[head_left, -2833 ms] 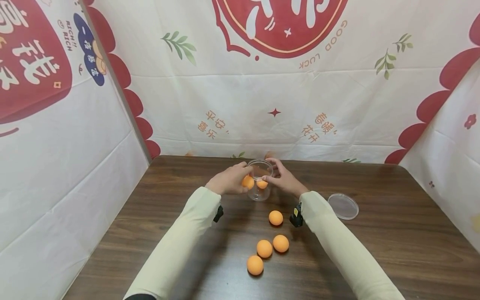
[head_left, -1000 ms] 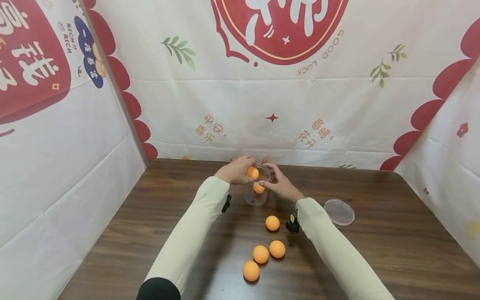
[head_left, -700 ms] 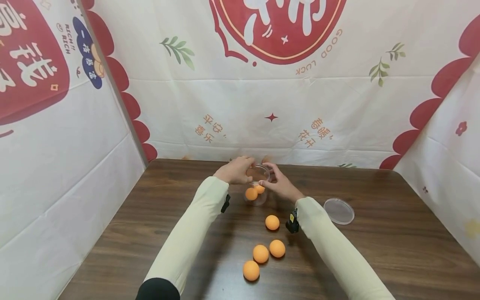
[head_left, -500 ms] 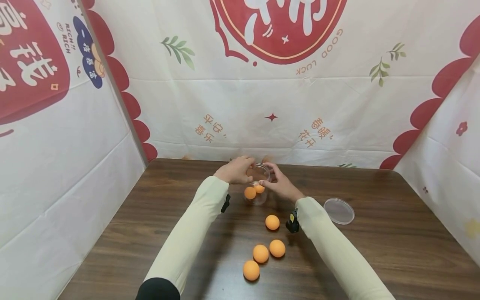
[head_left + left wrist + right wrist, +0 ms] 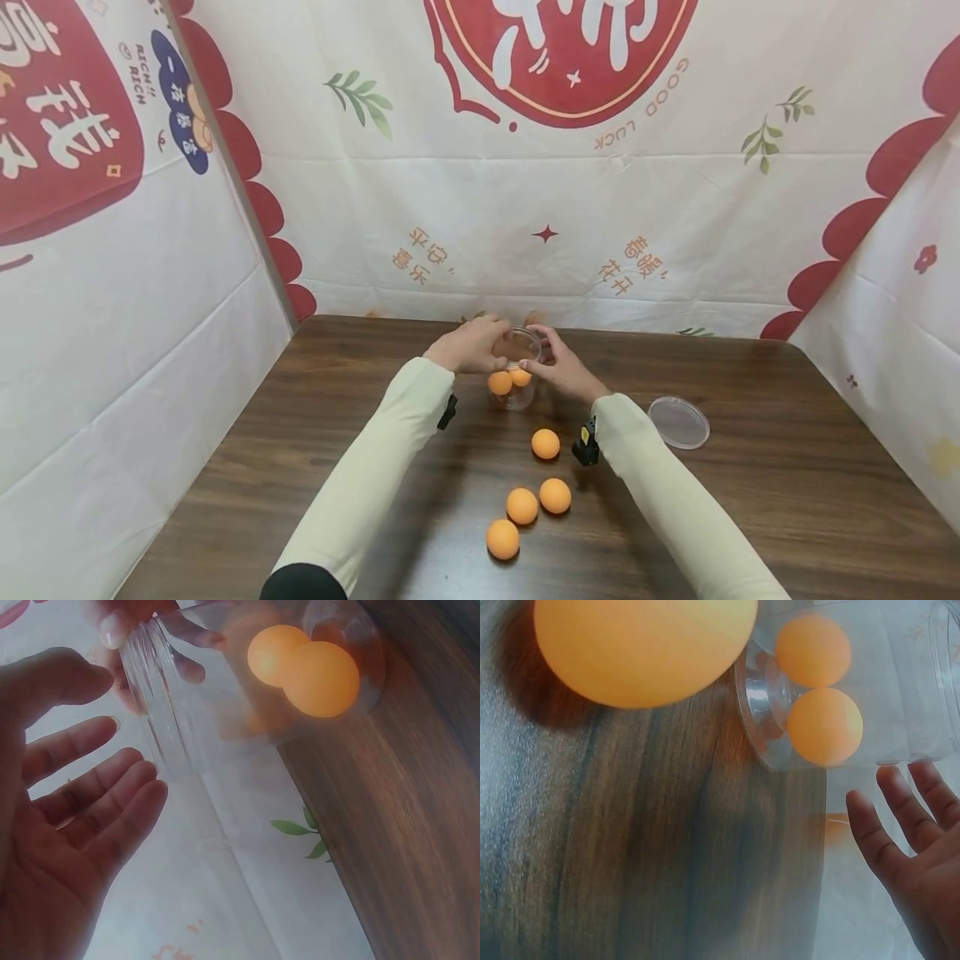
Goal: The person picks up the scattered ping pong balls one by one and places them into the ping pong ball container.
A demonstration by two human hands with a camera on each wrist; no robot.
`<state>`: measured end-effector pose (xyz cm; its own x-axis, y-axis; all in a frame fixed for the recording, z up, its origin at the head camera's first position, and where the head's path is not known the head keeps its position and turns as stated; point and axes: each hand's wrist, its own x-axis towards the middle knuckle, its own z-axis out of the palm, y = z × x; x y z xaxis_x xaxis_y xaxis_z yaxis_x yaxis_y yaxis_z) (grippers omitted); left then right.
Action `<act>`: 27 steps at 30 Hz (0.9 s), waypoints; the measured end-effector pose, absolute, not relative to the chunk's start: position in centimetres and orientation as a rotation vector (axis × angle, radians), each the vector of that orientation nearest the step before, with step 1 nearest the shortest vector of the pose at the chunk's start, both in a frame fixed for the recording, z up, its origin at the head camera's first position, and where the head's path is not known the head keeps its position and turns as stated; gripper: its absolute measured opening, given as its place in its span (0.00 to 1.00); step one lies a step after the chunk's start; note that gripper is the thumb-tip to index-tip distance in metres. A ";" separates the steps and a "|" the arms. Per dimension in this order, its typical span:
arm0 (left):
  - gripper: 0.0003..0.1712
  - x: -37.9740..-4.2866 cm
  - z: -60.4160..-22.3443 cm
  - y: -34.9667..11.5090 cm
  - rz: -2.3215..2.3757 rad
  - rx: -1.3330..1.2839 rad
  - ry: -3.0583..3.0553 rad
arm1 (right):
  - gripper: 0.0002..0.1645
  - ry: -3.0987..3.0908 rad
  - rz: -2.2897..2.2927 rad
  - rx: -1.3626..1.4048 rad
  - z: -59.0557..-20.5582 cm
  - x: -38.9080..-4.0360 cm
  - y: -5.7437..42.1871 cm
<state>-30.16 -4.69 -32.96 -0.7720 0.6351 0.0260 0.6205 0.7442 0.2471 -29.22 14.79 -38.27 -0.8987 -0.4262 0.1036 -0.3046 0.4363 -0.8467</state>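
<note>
A clear plastic jar (image 5: 513,403) stands on the table, two orange table tennis balls (image 5: 824,727) touching each other near its bottom. My right hand (image 5: 566,367) holds the jar near its rim, thumb in front and fingers behind. At the left side of the rim is my left hand (image 5: 471,346). Its fingers are loosely bent with nothing between them, and the left wrist view shows the fingertips (image 5: 154,787) close to the threaded neck. Whether they touch it I cannot tell.
Several loose orange balls (image 5: 522,506) lie on the dark wooden table (image 5: 337,433) in front of the jar. A round clear lid (image 5: 678,422) lies flat to the right of my right forearm. A printed white cloth (image 5: 450,200) hangs behind the table.
My left hand brought a ball to the rim and let go. The ball dropped in beside the other one. My right hand has kept its hold on the jar.
</note>
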 end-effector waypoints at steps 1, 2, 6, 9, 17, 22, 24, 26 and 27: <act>0.19 -30.0 -33.0 -4.8 0.382 1.038 2.871 | 0.37 2.561 -1.463 -0.653 -38.1 -29.1 14.7; 0.19 -29.9 -32.9 -4.9 0.384 1.043 2.867 | 0.37 2.568 -1.460 -0.654 -38.0 -29.0 14.7; 0.21 -29.1 -32.8 -5.3 0.383 1.050 2.858 | 0.36 2.578 -1.462 -0.656 -37.9 -29.0 14.7; 0.20 -28.6 -32.7 -5.6 0.346 1.064 2.872 | 0.36 2.572 -1.465 -0.658 -38.4 -29.6 14.8; 0.15 -26.7 -32.5 -6.1 0.284 1.176 2.889 | 0.39 2.610 -1.455 -0.659 -40.9 -31.4 15.3; 0.15 -25.4 -33.5 -6.5 0.278 1.263 2.895 | 0.39 2.586 -1.453 -0.661 -39.4 -30.3 15.0; 0.16 -25.0 -34.0 -6.7 0.290 1.283 2.891 | 0.38 2.576 -1.452 -0.650 -38.6 -29.7 14.8; 0.18 -24.6 -34.5 -6.9 0.312 1.291 2.880 | 0.38 2.578 -1.451 -0.650 -38.3 -29.3 14.7; 0.18 -24.4 -34.8 -6.9 0.317 1.294 2.877 | 0.38 2.580 -1.449 -0.652 -38.3 -29.3 14.6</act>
<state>-24.41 -6.94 -34.82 -0.6666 0.7376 0.1078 0.7434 0.6471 0.1693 -29.34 14.62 -38.33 -0.9014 -0.4186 0.1106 -0.3124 0.4517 -0.8357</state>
